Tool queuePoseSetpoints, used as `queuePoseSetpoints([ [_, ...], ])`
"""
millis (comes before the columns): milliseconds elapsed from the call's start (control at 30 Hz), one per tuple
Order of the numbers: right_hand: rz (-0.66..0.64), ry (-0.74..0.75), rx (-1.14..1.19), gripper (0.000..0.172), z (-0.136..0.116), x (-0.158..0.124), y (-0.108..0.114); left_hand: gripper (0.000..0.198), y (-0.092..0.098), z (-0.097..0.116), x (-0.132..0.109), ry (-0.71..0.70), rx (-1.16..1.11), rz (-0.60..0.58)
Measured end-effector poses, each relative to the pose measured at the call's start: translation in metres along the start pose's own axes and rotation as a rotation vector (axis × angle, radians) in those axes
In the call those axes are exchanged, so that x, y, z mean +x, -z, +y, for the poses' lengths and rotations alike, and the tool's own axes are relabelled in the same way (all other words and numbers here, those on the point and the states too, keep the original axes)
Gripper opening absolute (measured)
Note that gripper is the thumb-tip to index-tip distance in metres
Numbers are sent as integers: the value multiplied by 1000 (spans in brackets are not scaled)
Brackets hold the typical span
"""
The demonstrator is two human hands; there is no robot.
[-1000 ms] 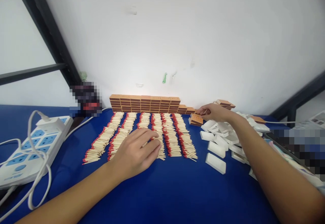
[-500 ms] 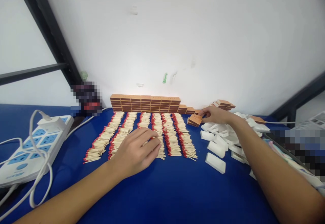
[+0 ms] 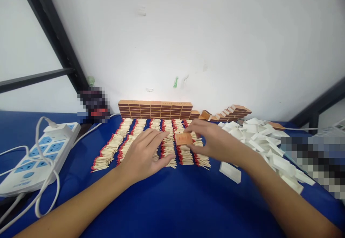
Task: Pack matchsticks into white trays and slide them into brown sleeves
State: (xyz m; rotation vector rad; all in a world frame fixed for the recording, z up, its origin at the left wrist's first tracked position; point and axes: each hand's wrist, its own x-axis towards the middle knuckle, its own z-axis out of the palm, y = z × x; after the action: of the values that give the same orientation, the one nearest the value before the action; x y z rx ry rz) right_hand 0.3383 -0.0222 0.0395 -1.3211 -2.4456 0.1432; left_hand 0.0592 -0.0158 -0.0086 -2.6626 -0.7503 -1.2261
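Observation:
My right hand [image 3: 206, 137] grips an orange matchbox sleeve [image 3: 183, 138] between thumb and fingers, above the rows of matches. To its left, my left hand [image 3: 145, 155] is open, thumb and fingers apart, over the middle rows and holding nothing. Red-headed matches [image 3: 109, 148] lie in several rows on the blue surface, partly hidden by both hands. Behind them stands a wall of stacked matchboxes [image 3: 156, 110]. Right of that stack an empty-looking sleeve [image 3: 205, 115] leans at a tilt beside more sleeves [image 3: 234, 112].
White matchbox trays [image 3: 258, 137] lie heaped on the right, with a single tray [image 3: 230, 172] nearer me. A white power strip [image 3: 40, 155] with looped cables [image 3: 58, 184] occupies the left. A white wall [image 3: 188, 44] rises behind, flanked by black metal bars [image 3: 54, 33].
My right hand has come left and nearer from the sleeves, carrying one over the matches. My left hand has spread its thumb from its fingers. One sleeve now tilts by the stack.

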Motion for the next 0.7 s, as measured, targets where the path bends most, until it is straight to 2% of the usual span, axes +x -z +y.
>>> queuePoseSetpoints([
  [133,24,97,56,32,-24,-4,-25,36,-2,-1,-1,-35,-53,-41],
  [300,116,160,97,27,-30,-9,-29,32,-3,-1,-1,3,-66,-39],
  [400,166,194,152,30,-32,-8,-32,30,-2,-1,-1,18,-66,-45],
  [500,236,64,314,36,-33,-4,-36,27,-1,-3,0,64,-50,-18],
  [567,279,-62,485,31,-34,-2,-38,27,-1,-5,1,84,-23,38],
  [700,203,-189,776,26,-41,0,-41,25,-2,-6,0,67,-18,80],
])
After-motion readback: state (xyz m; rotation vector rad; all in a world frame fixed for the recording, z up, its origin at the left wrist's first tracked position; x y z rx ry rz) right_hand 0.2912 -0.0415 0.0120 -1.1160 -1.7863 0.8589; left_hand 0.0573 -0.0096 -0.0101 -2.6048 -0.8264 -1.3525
